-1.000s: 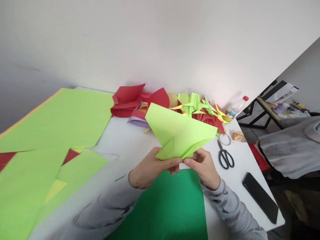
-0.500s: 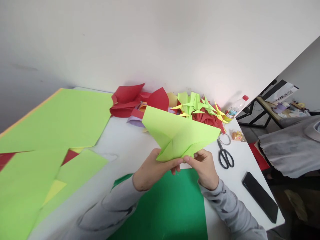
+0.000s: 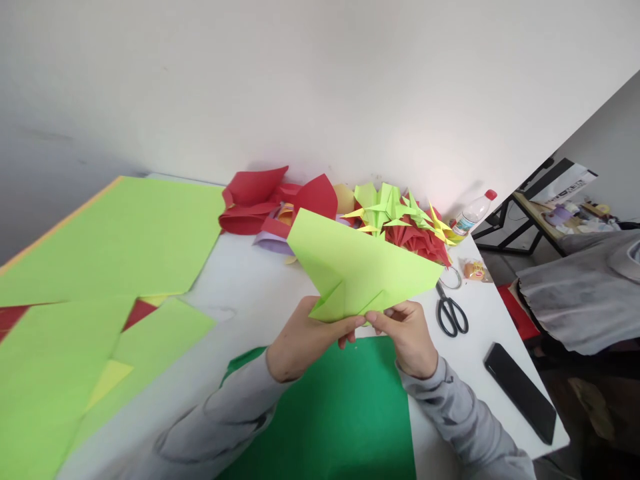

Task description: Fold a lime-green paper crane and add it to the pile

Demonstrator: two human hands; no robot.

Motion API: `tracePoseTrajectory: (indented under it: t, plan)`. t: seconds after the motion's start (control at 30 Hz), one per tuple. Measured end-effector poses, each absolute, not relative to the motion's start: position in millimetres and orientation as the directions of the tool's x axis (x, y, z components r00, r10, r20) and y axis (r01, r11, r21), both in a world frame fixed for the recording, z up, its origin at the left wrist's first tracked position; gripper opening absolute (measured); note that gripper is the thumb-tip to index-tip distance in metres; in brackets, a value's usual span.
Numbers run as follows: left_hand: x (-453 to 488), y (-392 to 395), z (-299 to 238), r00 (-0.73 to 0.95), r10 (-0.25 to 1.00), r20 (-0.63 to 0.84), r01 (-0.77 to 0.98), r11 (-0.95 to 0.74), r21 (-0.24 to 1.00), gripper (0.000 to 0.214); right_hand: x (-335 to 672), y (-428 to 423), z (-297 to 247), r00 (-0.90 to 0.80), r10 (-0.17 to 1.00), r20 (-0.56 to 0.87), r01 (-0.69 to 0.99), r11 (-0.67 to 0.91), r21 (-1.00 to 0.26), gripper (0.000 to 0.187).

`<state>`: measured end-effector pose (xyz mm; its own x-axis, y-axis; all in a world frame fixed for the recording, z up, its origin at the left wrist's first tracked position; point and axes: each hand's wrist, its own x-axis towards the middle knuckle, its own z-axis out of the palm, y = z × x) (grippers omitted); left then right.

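A partly folded sheet of light green paper is held up above the table, its wide edge away from me. My left hand pinches its lower edge, with the thumb in front and the fingers behind. From the other side my right hand grips the same edge, its thumb tip almost touching the left thumb. Small folded flaps show along the bottom of the paper. Most fingertips are hidden behind it. Beneath the hands lies a dark green sheet.
Light green sheets cover the table's left side. Red folded paper and green and yellow folded pieces lie along the wall. To the right are scissors, a black phone, a wrapped snack and a bottle. A grey garment shows beyond.
The green paper's upper part has tilted and flattened slightly, and its upper left corner has shifted a little right. Both hands keep their pinch at nearly the same spot.
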<state>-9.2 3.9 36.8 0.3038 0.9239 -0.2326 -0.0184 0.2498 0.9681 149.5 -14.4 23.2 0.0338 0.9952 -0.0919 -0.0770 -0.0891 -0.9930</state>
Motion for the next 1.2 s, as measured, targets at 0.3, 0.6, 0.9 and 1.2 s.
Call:
tracePoseTrajectory:
  t: [0.3,0.6,0.9,1.2]
  plan:
    - [-8.1,2.3,36.0,0.31,0.922,-0.231,-0.005,0.244,0.97,0.025,149.0,-13.5,19.3,0.008,0.995,-0.103,-0.143,-0.101,-0.985,0.027]
    - [-10.3,3.2,36.7,0.37,0.9,-0.231,-0.006,0.251,0.968,0.022,147.0,-15.1,24.6,-0.019,0.99,-0.141,-0.137,-0.142,-0.98,0.032]
    - [-9.1,3.6,39.8,0.329,0.913,-0.241,-0.041,0.268,0.962,0.021,147.8,-14.1,18.9,0.065,0.983,-0.173,-0.11,-0.166,-0.98,0.031]
    - [-9.2,3.5,37.4,0.324,0.92,-0.221,-0.108,0.268,0.957,0.026,146.6,-14.6,19.5,0.031,0.993,-0.112,-0.195,-0.104,-0.975,0.028]
